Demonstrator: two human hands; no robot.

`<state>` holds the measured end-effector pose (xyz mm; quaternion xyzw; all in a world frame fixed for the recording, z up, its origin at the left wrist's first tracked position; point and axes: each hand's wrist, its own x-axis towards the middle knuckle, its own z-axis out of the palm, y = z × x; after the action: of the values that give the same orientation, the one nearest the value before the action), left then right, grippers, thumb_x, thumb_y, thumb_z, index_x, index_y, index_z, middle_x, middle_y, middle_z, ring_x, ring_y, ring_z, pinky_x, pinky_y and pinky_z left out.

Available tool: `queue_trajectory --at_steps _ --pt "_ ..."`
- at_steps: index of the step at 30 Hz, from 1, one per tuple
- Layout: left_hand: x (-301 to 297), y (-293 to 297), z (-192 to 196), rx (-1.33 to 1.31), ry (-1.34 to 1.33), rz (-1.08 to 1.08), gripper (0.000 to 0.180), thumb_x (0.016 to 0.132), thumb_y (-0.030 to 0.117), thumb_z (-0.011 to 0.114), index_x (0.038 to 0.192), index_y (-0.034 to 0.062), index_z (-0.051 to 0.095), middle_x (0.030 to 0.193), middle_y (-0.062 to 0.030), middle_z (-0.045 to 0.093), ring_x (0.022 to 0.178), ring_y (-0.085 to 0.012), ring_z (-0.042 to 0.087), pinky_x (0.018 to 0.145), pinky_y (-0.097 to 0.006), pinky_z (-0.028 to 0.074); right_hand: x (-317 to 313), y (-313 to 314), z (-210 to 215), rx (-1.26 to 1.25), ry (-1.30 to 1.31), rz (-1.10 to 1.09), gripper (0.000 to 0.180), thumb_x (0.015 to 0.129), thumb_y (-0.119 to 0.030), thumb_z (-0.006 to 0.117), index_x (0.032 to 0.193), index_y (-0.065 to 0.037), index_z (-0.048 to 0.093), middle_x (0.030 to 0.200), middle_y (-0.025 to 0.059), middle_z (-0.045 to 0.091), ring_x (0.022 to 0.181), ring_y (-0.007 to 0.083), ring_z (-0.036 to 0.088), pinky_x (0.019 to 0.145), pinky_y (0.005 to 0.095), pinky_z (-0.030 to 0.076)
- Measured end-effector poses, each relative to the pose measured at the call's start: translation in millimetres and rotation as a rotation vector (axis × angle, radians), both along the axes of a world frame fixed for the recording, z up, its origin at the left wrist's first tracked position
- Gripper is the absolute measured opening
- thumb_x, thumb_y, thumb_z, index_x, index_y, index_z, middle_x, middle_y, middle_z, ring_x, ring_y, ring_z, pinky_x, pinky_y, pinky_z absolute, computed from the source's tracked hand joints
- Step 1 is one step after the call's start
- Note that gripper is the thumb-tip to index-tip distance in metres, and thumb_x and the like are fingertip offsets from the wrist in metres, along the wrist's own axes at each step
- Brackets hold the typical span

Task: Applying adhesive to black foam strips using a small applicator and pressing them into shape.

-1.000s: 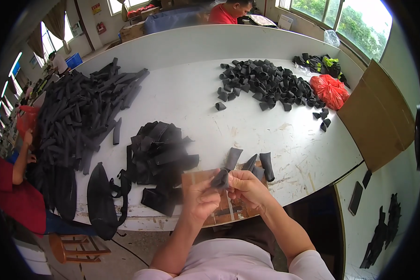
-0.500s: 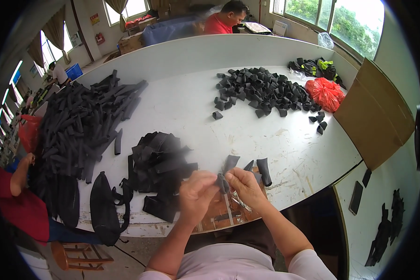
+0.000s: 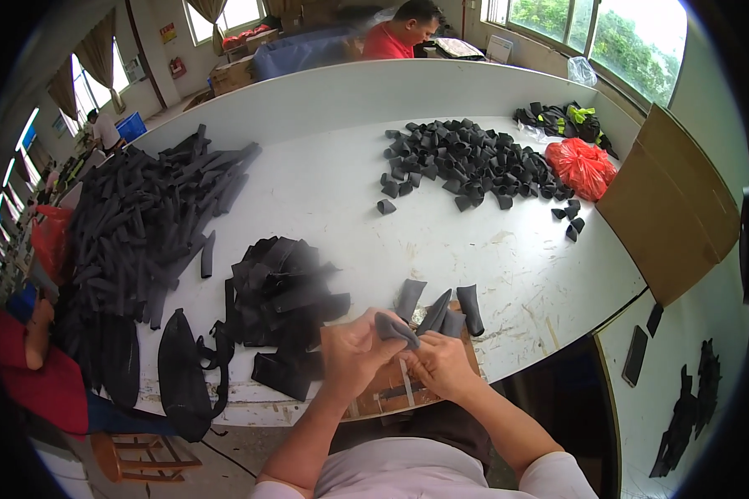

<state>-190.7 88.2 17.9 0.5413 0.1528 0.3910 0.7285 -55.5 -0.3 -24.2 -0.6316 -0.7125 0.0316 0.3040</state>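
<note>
Between my hands is a folded dark grey fabric piece [image 3: 396, 329], its rounded, curled edge facing up. My left hand [image 3: 351, 351] grips its left side, fingers closed round it. My right hand [image 3: 446, 366] pinches its lower right edge with bent fingers. Under the hands lies a worn brown wooden board [image 3: 391, 402] with a pale strip across it. Just beyond my hands are several loose tube-like pieces, among them a grey fabric tube [image 3: 469, 309] and a pointed dark piece [image 3: 437, 311]. Flat black fabric pieces [image 3: 281, 283] are heaped left of my left hand.
A large pile of long dark tubes [image 3: 141, 224] covers the table's left. Short dark rings [image 3: 466, 158] are heaped at the far right, beside a red plastic bag [image 3: 581, 169] and a cardboard sheet [image 3: 674, 204]. A co-worker's arm [image 3: 37, 333] shows at the left edge.
My right hand has shifted down and slightly left, and my left hand slightly right. The fabric piece between them now shows a wider, curled face.
</note>
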Motion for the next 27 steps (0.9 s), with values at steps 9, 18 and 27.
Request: queue_trajectory --at_steps 9,18,27 --pt "6 -7 4 0.349 0.226 0.212 0.008 0.071 0.001 0.066 0.074 0.0016 0.059 0.071 -0.0031 0.057 0.067 -0.0092 0.054 0.063 -0.022 0.042 5 11 38 0.121 0.064 0.022 0.023 0.074 -0.023 0.061 0.066 -0.005 0.048 0.067 0.0068 0.052 0.06 0.0239 0.053 0.048 0.0339 0.042" --pt "12 -31 9 0.046 0.093 0.244 0.011 0.074 0.002 0.064 0.083 -0.0013 0.059 0.076 -0.0075 0.058 0.072 -0.0138 0.055 0.065 -0.025 0.043 2 10 7 0.044 0.244 0.02 0.017 0.075 -0.018 0.058 0.069 -0.004 0.05 0.065 0.0084 0.052 0.062 0.0273 0.053 0.052 0.0364 0.042" --pt "-5 -12 10 -0.022 -0.298 0.237 0.015 0.082 0.016 0.057 0.085 0.0012 0.058 0.085 -0.009 0.056 0.08 -0.0187 0.05 0.078 -0.033 0.039 2 11 50 -0.024 0.235 0.065 0.015 0.079 -0.017 0.056 0.076 -0.002 0.052 0.065 0.0109 0.049 0.061 0.0288 0.051 0.052 0.0375 0.041"
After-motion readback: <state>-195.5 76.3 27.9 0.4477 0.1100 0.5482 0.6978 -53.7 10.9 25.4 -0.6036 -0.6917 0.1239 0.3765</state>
